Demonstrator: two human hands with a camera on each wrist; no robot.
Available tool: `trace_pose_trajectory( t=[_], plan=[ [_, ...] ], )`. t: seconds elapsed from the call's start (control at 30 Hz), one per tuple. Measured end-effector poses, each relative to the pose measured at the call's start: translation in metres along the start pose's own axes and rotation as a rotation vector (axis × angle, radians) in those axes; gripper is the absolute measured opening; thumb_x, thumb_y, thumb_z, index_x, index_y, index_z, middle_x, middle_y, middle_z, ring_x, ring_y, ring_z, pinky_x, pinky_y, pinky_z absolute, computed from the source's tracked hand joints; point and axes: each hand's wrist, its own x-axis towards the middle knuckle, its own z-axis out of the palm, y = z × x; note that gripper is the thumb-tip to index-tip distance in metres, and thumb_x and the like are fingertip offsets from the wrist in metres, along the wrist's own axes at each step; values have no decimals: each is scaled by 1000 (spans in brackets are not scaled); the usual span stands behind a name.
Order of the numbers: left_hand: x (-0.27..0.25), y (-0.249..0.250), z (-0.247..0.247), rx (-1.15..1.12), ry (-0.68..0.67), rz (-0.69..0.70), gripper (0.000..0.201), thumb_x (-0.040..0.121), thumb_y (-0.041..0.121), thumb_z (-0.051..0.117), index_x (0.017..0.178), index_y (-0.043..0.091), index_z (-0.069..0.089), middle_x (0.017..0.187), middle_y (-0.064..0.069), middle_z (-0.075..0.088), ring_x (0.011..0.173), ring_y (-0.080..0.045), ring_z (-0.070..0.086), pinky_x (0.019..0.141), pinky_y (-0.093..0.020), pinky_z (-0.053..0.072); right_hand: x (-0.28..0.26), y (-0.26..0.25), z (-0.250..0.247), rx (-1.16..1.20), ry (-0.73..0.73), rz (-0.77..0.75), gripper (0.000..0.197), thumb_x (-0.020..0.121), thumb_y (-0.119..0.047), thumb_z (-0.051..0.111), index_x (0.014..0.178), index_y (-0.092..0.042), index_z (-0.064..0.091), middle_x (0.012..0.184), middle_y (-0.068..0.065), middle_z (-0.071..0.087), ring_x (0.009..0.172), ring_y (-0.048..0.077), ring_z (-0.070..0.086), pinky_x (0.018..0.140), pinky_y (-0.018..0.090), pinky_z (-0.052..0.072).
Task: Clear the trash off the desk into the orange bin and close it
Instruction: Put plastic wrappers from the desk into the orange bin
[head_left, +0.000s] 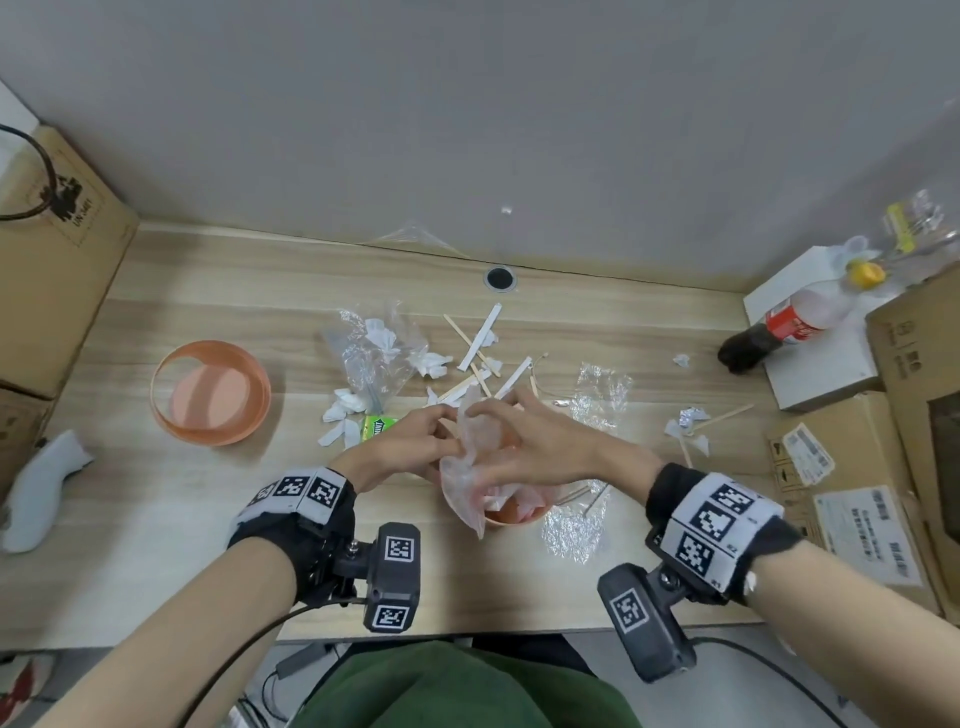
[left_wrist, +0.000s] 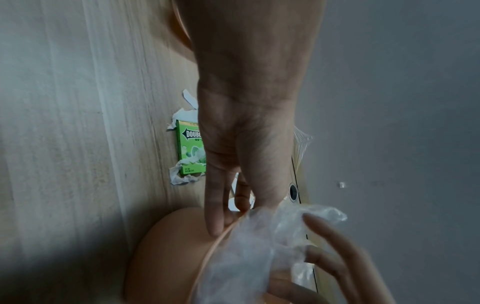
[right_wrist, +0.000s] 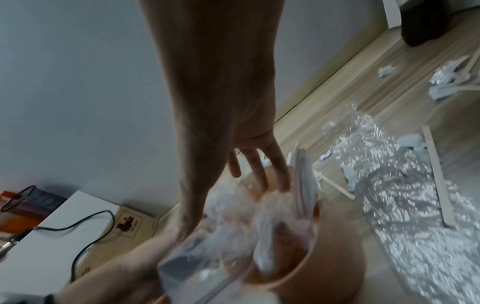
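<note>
The orange bin (head_left: 519, 519) (left_wrist: 168, 257) (right_wrist: 337, 257) stands open near the desk's front edge, under both hands. A crumpled clear plastic bag (head_left: 462, 483) (left_wrist: 246, 257) (right_wrist: 233, 226) bulges out of it over tissue. My left hand (head_left: 447, 431) (left_wrist: 233, 216) pinches the bag's edge at the bin's left rim. My right hand (head_left: 498, 441) (right_wrist: 259, 181) presses down on the bag with spread, straight fingers. The orange lid (head_left: 210, 392) lies upside down far left. A green gum box (head_left: 379, 427) (left_wrist: 189, 148), tissue scraps (head_left: 431, 364), wooden sticks (head_left: 483, 358) and cellophane (head_left: 597, 395) litter the desk behind.
Cardboard boxes (head_left: 52, 249) stand at the left edge and more cardboard boxes (head_left: 883, 467) at the right. A cola bottle (head_left: 779, 327) lies on a white box (head_left: 810, 374). A white object (head_left: 41, 493) rests front left. A cable hole (head_left: 500, 278) sits at the back.
</note>
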Motion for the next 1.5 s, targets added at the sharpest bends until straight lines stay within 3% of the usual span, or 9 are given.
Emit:
trace_pose_trajectory(
  t=[0.17, 0.37, 0.5, 0.63, 0.77, 0.9, 1.2, 1.33, 1.5],
  plan=[
    [0, -2, -4, -64, -45, -34, 37, 89, 6, 64, 123, 15, 55, 89, -10, 58, 72, -19, 64, 69, -30, 59, 23, -3, 32, -161, -33, 9, 51, 68, -53, 70, 102, -19, 54, 108, 0, 55, 101, 16, 49, 88, 30, 44],
    [-2, -4, -5, -73, -69, -41, 32, 90, 14, 69, 120, 15, 58, 85, -10, 60, 70, -21, 64, 79, -39, 61, 49, 21, 47, -250, -69, 59, 31, 78, -21, 66, 58, -19, 43, 62, -4, 47, 57, 11, 43, 49, 20, 30],
    [-4, -5, -5, -94, -71, -36, 34, 91, 16, 69, 122, 14, 55, 85, -12, 60, 71, -23, 65, 76, -36, 62, 58, 27, 55, -279, -143, 126, 7, 87, -11, 54, 90, -13, 60, 95, 8, 65, 77, 18, 55, 60, 24, 41],
    [-4, -6, -6, -89, -60, -23, 36, 91, 12, 68, 124, 14, 55, 85, -11, 57, 67, -19, 66, 71, -31, 61, 49, 25, 50, -202, -417, 124, 21, 94, -16, 47, 113, -6, 52, 114, 16, 65, 94, 29, 67, 86, 37, 53],
    [-1, -7, -6, -100, -49, 14, 36, 89, 10, 70, 123, 15, 57, 80, -7, 56, 63, -15, 65, 68, -29, 60, 32, 20, 15, -154, -348, -40, 42, 94, -13, 47, 137, -15, 45, 128, 3, 56, 112, 19, 54, 95, 29, 42],
    [2, -6, -8, -94, -49, 24, 35, 89, 9, 70, 121, 16, 59, 79, -5, 54, 61, -13, 64, 69, -30, 60, 6, 27, -23, -139, -61, -146, 26, 86, -19, 61, 112, -18, 64, 95, -4, 65, 78, 7, 55, 76, 26, 42],
    [6, -6, -5, -125, -27, 10, 36, 87, 13, 73, 120, 16, 59, 78, -6, 57, 64, -13, 65, 71, -31, 61, 3, 33, 3, -285, -63, 9, 32, 81, -1, 46, 97, -12, 71, 78, 7, 65, 78, 23, 56, 73, 29, 48],
    [5, -6, -4, -127, -21, 6, 34, 88, 12, 71, 120, 16, 59, 79, -7, 57, 65, -14, 65, 72, -32, 61, 17, 28, 24, -270, -257, -28, 29, 84, -3, 50, 96, -11, 74, 95, 9, 71, 81, 17, 54, 67, 23, 37],
    [3, -7, -5, -123, -24, 8, 32, 89, 13, 70, 118, 20, 61, 82, -7, 57, 66, -16, 64, 72, -32, 60, 33, 28, 38, -313, -494, 10, 29, 91, -16, 42, 93, -10, 70, 101, 12, 71, 90, 29, 60, 87, 36, 49]
  ],
)
